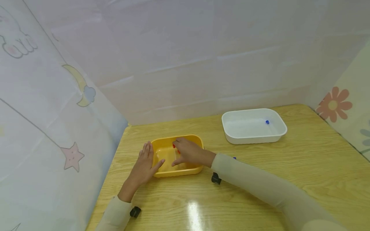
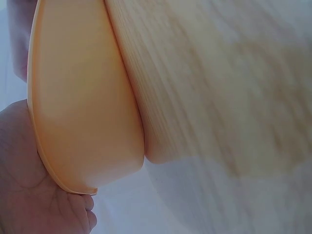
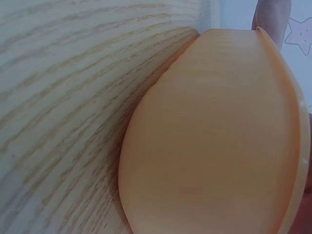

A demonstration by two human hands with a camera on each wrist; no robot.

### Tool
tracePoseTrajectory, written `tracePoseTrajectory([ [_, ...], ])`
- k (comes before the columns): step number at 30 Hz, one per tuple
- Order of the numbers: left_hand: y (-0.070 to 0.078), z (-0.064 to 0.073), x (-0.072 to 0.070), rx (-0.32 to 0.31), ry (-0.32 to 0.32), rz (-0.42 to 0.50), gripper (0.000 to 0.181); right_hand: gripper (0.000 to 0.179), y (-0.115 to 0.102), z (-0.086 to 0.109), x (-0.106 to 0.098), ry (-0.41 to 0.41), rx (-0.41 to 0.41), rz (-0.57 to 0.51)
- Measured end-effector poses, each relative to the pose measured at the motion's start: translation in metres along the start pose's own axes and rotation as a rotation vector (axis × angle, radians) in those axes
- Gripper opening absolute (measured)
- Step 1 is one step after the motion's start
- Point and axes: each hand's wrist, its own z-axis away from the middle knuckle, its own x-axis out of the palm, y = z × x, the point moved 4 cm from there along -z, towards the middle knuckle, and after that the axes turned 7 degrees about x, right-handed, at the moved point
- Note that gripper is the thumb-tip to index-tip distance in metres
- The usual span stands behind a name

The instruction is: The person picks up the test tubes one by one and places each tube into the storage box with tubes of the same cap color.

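Note:
A yellow plastic tray stands on the table in the head view. My left hand rests over its left rim, fingers straight and thumb reaching inside; the left wrist view shows the palm against the rim. My right hand reaches over the right side into the tray, thumb spread well apart from the bent fingers. Small bits of red show at and under those fingers, partly hidden by them. In the right wrist view the tray's outer wall covers most of what that hand does.
A white tray stands at the back right with a small blue piece inside. Another bit of blue peeks out behind the right sleeve. Patterned cloth hangs behind the table and along its sides.

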Motion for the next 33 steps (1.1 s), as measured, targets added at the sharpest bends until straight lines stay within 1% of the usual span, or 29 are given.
tracePoseTrajectory([
  [9,0.000,0.000,0.000,0.006,0.012,0.001,0.095,0.087,-0.002,-0.008,0.006,-0.009,0.003,0.047],
  [16,0.000,0.000,0.000,-0.003,0.002,0.007,0.095,0.080,-0.006,-0.013,0.010,-0.005,-0.007,0.105],
  [21,0.001,0.000,-0.001,0.002,0.005,-0.002,0.095,0.078,-0.007,-0.016,0.013,-0.002,-0.001,0.105],
  [29,0.000,0.000,-0.001,-0.009,-0.002,0.006,0.095,0.081,-0.011,-0.019,0.014,-0.038,0.014,0.128],
  [33,0.000,0.000,-0.002,-0.005,0.003,0.012,0.095,0.082,-0.012,-0.022,0.015,-0.036,0.010,0.147],
])
